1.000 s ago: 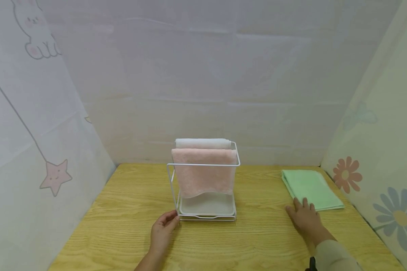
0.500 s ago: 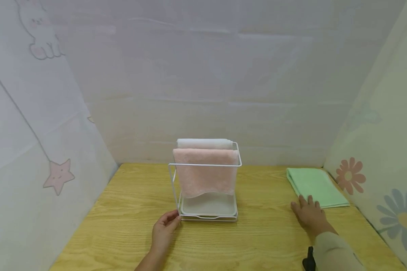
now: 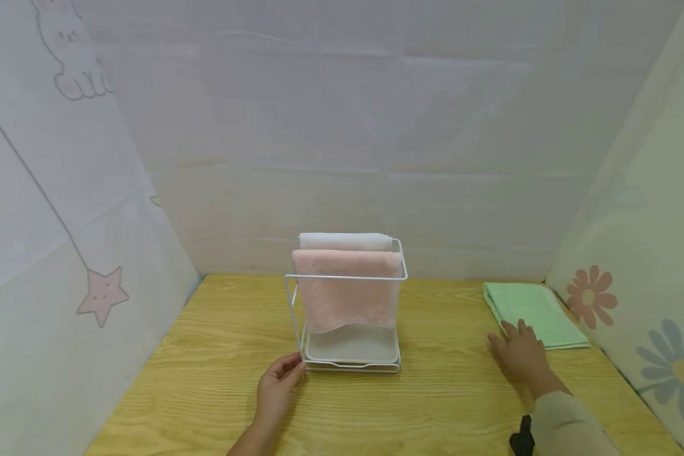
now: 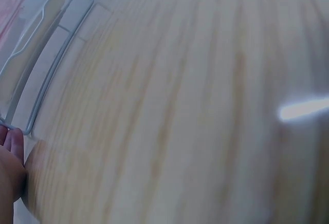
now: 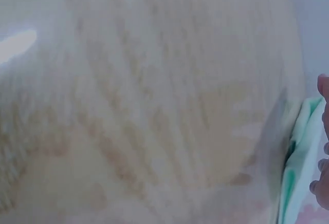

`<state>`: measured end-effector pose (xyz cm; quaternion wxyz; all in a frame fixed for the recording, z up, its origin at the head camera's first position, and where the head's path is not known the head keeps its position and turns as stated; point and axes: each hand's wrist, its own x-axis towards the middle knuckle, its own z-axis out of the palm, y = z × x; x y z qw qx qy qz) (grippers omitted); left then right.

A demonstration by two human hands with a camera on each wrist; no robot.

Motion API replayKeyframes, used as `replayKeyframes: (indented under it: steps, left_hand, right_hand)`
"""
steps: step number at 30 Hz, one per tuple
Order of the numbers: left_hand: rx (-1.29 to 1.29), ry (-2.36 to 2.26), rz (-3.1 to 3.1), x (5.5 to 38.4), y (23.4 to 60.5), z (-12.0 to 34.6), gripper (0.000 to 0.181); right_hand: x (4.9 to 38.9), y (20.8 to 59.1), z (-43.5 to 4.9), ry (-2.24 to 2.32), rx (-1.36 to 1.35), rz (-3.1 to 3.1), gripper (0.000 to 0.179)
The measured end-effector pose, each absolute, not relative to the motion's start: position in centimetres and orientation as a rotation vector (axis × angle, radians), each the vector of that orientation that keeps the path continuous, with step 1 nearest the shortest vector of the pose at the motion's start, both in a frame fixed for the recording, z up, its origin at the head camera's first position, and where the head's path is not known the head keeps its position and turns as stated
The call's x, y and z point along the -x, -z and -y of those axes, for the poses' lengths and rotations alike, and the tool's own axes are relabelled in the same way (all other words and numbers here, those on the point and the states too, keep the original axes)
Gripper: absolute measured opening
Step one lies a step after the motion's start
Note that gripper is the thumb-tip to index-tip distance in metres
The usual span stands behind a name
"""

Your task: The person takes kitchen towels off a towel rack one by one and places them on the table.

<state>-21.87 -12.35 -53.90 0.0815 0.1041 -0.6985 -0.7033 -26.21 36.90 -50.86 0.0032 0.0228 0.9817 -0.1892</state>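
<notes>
Pinching the white rack (image 3: pixel 346 277), at centre, by its near left corner with left hand (image 3: pixel 276 386); holding right hand (image 3: pixel 523 354), fingers apart, over the near edge of green cloth (image 3: pixel 538 307), far right.

Before you, the white wire rack (image 3: pixel 346 277) stands upright with a white towel (image 3: pixel 345 241) and a pink towel (image 3: pixel 348 304) hanging on it, while well to its right the green cloth (image 3: pixel 541 311) lies folded flat on the table (image 3: pixel 433 405).

From the right hand (image 3: pixel 521 354), a hand could cross the surface (image 3: pixel 444 373) toward nine o'clock until the white wire rack (image 3: pixel 348 277) blocks it.
</notes>
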Motion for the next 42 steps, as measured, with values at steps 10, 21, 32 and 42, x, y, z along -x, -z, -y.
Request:
replayKeyframes:
  steps: [10,21,32,42]
  left_hand:
    - [-0.305,2.1,2.101,21.8,53.9,12.4,0.034]
    - [-0.315,2.111,2.105,21.9,54.0,12.4,0.034]
    - [-0.299,2.127,2.082,21.9,53.9,12.5,0.035]
    - [-0.308,2.108,2.106,21.9,53.9,12.4,0.032]
  right_hand:
    - [28.4,44.9,-32.6,0.877,0.11,-3.131,0.075]
    - [28.3,38.4,-28.2,1.068,0.285,-3.108,0.069]
    - [28.4,34.7,-25.2,1.262,0.39,-3.02,0.072]
    - [28.4,31.7,-22.8,1.388,0.503,-2.958,0.066]
